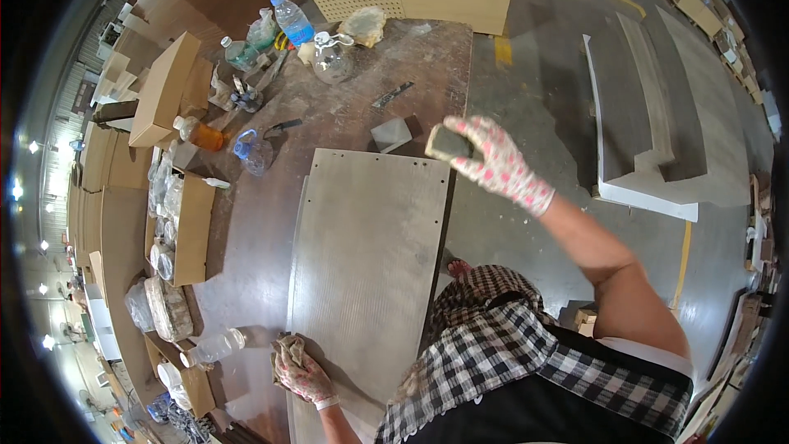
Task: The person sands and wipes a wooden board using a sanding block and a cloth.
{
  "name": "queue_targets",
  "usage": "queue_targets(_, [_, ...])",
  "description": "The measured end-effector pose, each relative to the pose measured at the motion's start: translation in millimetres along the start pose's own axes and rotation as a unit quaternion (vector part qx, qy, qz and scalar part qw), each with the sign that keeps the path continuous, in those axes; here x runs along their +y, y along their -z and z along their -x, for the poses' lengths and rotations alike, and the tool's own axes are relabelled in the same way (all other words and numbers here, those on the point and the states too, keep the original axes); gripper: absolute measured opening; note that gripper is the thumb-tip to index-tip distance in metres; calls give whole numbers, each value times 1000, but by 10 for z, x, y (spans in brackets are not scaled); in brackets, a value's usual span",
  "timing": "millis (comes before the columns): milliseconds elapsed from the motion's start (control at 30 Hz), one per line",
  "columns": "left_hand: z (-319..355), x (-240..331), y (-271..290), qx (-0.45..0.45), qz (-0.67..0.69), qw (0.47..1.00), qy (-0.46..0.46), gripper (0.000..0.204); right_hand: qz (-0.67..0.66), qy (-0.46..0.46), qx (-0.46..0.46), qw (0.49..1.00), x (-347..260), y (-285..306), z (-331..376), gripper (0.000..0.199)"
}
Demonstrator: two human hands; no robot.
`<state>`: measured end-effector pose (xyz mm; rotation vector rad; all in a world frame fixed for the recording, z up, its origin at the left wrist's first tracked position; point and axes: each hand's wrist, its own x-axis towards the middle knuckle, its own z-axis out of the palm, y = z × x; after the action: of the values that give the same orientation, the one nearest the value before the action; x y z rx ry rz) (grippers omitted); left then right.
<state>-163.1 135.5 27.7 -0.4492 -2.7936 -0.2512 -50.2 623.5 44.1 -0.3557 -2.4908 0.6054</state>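
The right hand (497, 164), gloved, is closed around a block (448, 145) at the panel's far right corner, thumb on one side and fingers on the other. The left hand (306, 376), also gloved, is well apart from it, bunched on a rag (289, 352) at the panel's left edge, toward the near end. The panel (370, 234) lies flat on the table (259, 238), with small dark holes along its far and right edges.

The step in hand looks like surface work on the panel, block in one hand and rag in the other. Bringing the block onto the wood would call for a level face and care at the corner.

Just beyond the far edge sits a grey cube (392, 134), and farther off lies a dark knife (393, 94). To the left stand a jug (253, 153) and an amber bottle (200, 133); nearer, a clear bottle (215, 347) lies on its side beside the rag.

The apron (485, 345) covers part of the panel's near right side, and the picture's lower edge cuts off the near end. The block's underside is hidden, so whether it touches the panel cannot be told; nor can how hard the rag is pressed.
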Motion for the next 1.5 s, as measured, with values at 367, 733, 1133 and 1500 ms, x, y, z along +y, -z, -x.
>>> queue_targets(367, [-39, 77, 121, -51, 48, 997, 16, 33, -11, 36, 113, 993, -242, -149, 252, 57])
queue_targets(733, [-17, -44, 53, -13, 17, 1000, 17, 30, -136, 160, -108, 972, -1172, -254, 1086, 54])
queue_targets(1133, [774, -1187, 364, -17, 3, 999, -41, 39, -149, 190, -131, 962, -2369, -626, 2150, 57])
queue_targets(1500, [1596, -2419, 622, 8, -22, 1000, 18, 37, 19, 22, 55, 998, -2091, -741, 1562, 48])
